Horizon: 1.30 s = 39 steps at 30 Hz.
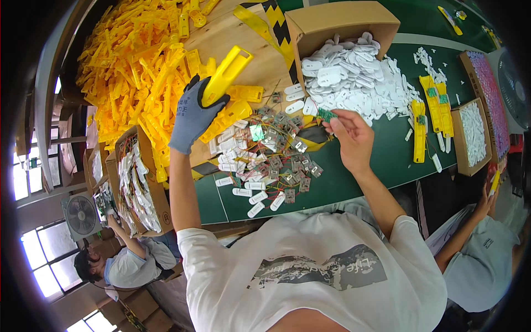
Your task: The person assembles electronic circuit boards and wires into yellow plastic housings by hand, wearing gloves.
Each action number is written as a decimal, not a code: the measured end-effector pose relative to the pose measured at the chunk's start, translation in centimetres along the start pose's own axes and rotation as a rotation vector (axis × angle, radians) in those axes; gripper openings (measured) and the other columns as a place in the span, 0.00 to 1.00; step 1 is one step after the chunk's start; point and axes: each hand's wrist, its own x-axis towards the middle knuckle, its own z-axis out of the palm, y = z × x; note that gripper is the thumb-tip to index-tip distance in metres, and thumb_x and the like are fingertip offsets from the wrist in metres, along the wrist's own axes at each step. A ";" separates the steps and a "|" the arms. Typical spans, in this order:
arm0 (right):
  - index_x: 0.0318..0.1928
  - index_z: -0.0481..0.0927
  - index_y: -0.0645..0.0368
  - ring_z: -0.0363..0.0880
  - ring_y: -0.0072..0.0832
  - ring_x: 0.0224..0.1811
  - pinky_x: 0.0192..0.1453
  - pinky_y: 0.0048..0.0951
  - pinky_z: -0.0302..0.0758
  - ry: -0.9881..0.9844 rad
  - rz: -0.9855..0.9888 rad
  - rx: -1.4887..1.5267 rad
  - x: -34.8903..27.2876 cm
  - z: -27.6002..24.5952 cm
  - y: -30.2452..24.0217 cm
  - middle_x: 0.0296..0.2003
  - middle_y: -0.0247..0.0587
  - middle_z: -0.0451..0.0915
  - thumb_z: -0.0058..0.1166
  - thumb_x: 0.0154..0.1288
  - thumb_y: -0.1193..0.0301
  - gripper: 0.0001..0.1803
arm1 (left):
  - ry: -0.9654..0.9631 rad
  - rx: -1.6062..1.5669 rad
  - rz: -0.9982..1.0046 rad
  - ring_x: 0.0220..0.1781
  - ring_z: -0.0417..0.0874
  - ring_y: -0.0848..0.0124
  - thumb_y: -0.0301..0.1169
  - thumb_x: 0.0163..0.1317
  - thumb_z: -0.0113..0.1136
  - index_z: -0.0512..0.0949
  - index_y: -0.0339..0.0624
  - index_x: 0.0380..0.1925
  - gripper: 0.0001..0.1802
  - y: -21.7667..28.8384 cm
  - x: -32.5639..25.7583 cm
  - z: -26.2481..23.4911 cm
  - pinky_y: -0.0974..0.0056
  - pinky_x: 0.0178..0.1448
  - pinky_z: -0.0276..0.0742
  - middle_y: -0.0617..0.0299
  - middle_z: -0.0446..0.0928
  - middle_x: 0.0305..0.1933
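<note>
My left hand (193,116), in a grey-blue glove with dark fingertips, is closed around a long yellow plastic shell (228,74), held tilted above the table. My bare right hand (354,137) pinches a small green circuit board (326,115) between thumb and fingers. Below and between the hands lies a tangle of small wired circuit boards (305,182) with red thin leads, mixed with white oblong pieces (241,192). More yellow shells (246,93) lie just right of my gloved hand.
A large heap of yellow shells (127,61) fills the far left. White oval covers (343,72) spill from a tipped cardboard box (343,19). Boxes of white parts (474,133) and wired packs (135,188) flank me. Co-workers sit at left (133,265) and right (478,260).
</note>
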 end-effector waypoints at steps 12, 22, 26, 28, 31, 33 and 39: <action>0.37 0.79 0.69 0.80 0.24 0.35 0.40 0.23 0.78 -0.079 -0.518 -0.316 0.1 -0.2 -4.3 0.34 0.47 0.81 0.59 0.54 0.84 0.08 | 0.534 -1.203 -0.060 0.31 0.78 0.67 0.34 0.67 0.45 0.60 0.36 0.57 0.22 5.5 -12.6 4.4 0.62 0.39 0.74 0.55 0.75 0.30; 0.38 0.78 0.69 0.79 0.25 0.37 0.43 0.22 0.77 -0.079 -0.410 -0.239 0.0 -2.6 -5.3 0.37 0.47 0.80 0.56 0.56 0.84 0.08 | 0.614 -1.441 -0.297 0.37 0.80 0.65 0.18 0.52 0.59 0.68 0.35 0.45 0.19 8.1 -15.0 10.6 0.64 0.44 0.77 0.56 0.76 0.37; 0.39 0.77 0.67 0.78 0.22 0.37 0.43 0.21 0.74 -0.151 -0.218 -0.058 -0.6 -4.8 -5.1 0.36 0.43 0.80 0.55 0.58 0.82 0.07 | 0.692 -0.347 0.144 0.59 0.67 0.59 0.21 0.45 0.65 0.79 0.48 0.38 0.17 7.7 -15.2 11.0 0.58 0.62 0.63 0.53 0.67 0.57; 0.39 0.74 0.66 0.77 0.23 0.38 0.45 0.25 0.72 -0.309 -0.138 0.234 -1.0 -5.8 -4.8 0.36 0.44 0.79 0.53 0.60 0.80 0.07 | 0.621 0.093 0.395 0.70 0.46 0.43 0.24 0.37 0.69 0.84 0.71 0.29 0.21 8.5 -14.9 10.1 0.46 0.69 0.46 0.50 0.53 0.68; 0.39 0.74 0.66 0.76 0.25 0.39 0.46 0.27 0.72 -0.484 -0.087 0.528 -1.5 -4.8 -4.5 0.38 0.45 0.78 0.51 0.61 0.79 0.06 | 0.469 -0.253 0.457 0.71 0.45 0.44 0.25 0.39 0.70 0.84 0.71 0.31 0.21 8.3 -13.2 11.5 0.48 0.69 0.48 0.51 0.49 0.70; 0.39 0.74 0.66 0.77 0.27 0.39 0.47 0.28 0.72 -0.495 -0.102 0.490 -2.0 -4.5 -3.8 0.37 0.45 0.78 0.50 0.61 0.79 0.05 | 0.433 -0.300 0.509 0.71 0.49 0.46 0.20 0.47 0.62 0.84 0.62 0.35 0.19 9.3 -12.7 12.1 0.51 0.69 0.52 0.52 0.46 0.72; 0.39 0.74 0.66 0.76 0.21 0.40 0.48 0.22 0.72 -0.437 0.160 0.185 -4.2 -2.7 -2.4 0.35 0.38 0.77 0.52 0.60 0.81 0.06 | 0.285 -1.062 0.084 0.69 0.59 0.62 0.12 0.52 0.41 0.60 0.44 0.63 0.35 13.0 -12.3 15.0 0.64 0.63 0.64 0.55 0.46 0.72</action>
